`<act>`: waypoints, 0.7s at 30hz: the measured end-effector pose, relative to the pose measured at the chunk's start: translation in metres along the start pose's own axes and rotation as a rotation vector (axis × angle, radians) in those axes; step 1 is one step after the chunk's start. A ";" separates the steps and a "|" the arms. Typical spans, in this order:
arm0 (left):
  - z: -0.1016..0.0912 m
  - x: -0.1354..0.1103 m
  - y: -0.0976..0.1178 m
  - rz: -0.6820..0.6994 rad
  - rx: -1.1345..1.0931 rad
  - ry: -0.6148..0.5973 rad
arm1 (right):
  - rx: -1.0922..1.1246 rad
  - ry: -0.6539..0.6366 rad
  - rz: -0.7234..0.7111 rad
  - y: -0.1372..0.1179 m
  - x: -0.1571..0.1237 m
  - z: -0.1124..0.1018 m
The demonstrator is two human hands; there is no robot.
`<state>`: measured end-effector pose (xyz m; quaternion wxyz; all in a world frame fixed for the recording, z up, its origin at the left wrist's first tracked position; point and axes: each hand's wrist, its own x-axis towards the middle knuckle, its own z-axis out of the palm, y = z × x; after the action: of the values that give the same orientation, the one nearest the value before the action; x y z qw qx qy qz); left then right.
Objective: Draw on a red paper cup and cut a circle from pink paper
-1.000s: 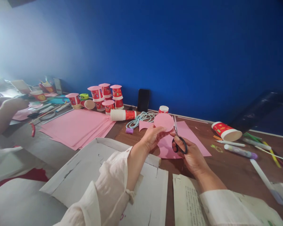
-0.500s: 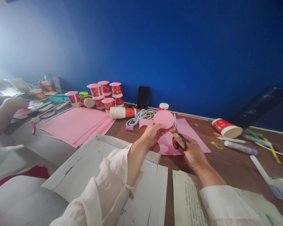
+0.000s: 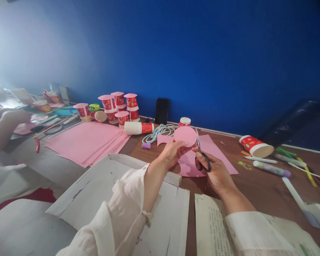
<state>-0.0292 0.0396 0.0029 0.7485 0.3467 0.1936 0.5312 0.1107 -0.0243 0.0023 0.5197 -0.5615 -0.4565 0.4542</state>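
Note:
My left hand (image 3: 173, 153) pinches the lower edge of a round pink paper disc (image 3: 185, 136), held up above the table. My right hand (image 3: 214, 172) is closed round the dark handles of a pair of scissors (image 3: 198, 140). Their blades point up along the right edge of the disc, close to my left fingertips. Whether the blades touch the paper I cannot tell. Beneath both hands lies a larger pink sheet (image 3: 212, 149) with a curved cut in its edge. A red and white paper cup (image 3: 185, 121) stands just behind the disc.
Pink sheets (image 3: 88, 140) lie stacked at left, near stacked red cups topped with pink discs (image 3: 107, 97). Nested cups (image 3: 138, 127) lie beside a pale blue cord (image 3: 160, 133). A phone (image 3: 162, 110) leans on the wall. Pens and a tipped cup (image 3: 256, 146) are at right. Another person's hand (image 3: 16, 116) shows far left.
Almost nothing differs. The scissors and my right hand have shifted very slightly beside the disc; my left hand keeps its hold.

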 end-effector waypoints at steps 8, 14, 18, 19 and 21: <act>0.002 0.001 0.001 -0.025 0.006 0.037 | -0.018 0.002 -0.028 0.002 0.001 -0.001; 0.001 0.001 0.001 -0.026 0.022 0.040 | -0.020 0.007 -0.019 0.003 0.002 -0.002; 0.001 0.001 0.001 -0.006 0.008 0.011 | -0.010 -0.025 -0.023 0.006 0.005 -0.005; 0.002 0.001 0.001 -0.004 0.005 0.009 | -0.007 -0.032 -0.022 0.006 0.005 -0.006; 0.002 0.001 0.001 -0.003 0.002 0.011 | -0.008 -0.037 -0.022 0.007 0.006 -0.006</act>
<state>-0.0285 0.0404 0.0049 0.7478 0.3441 0.1986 0.5319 0.1183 -0.0200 -0.0041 0.5138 -0.5499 -0.4741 0.4570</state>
